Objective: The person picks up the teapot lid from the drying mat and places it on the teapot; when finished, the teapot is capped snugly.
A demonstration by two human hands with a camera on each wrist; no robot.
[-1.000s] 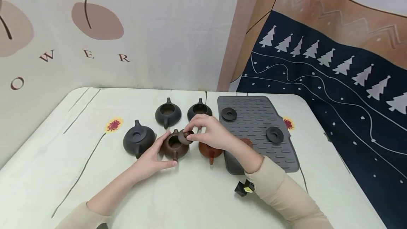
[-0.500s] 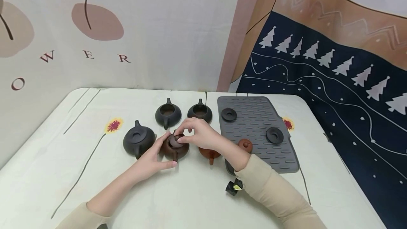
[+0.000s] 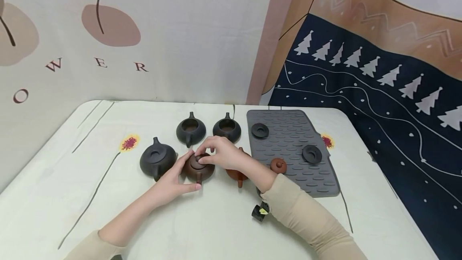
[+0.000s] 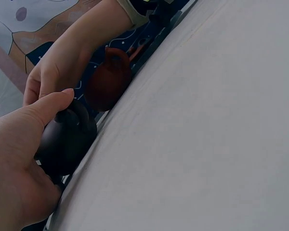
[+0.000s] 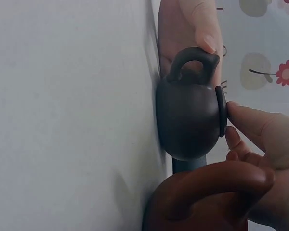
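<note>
A brown teapot stands in the middle of the table in the head view. My left hand holds it from the left, fingers along its side and thumb by the handle. At its mouth lies a brown lid, whose knob my right hand pinches. Seen from the right wrist, the lid sits against the opening of the teapot; whether it is fully seated I cannot tell. A reddish-brown teapot is partly hidden under my right wrist.
Left of my hands is a black lidded teapot. Behind stand two dark lidless teapots. On the right, a grey mat carries two black lids and a reddish lid.
My right hand has moved the brown lid left and down from beside the brown teapot onto its mouth. The lid has gone from tilted to about flat. My left hand has stayed put.
</note>
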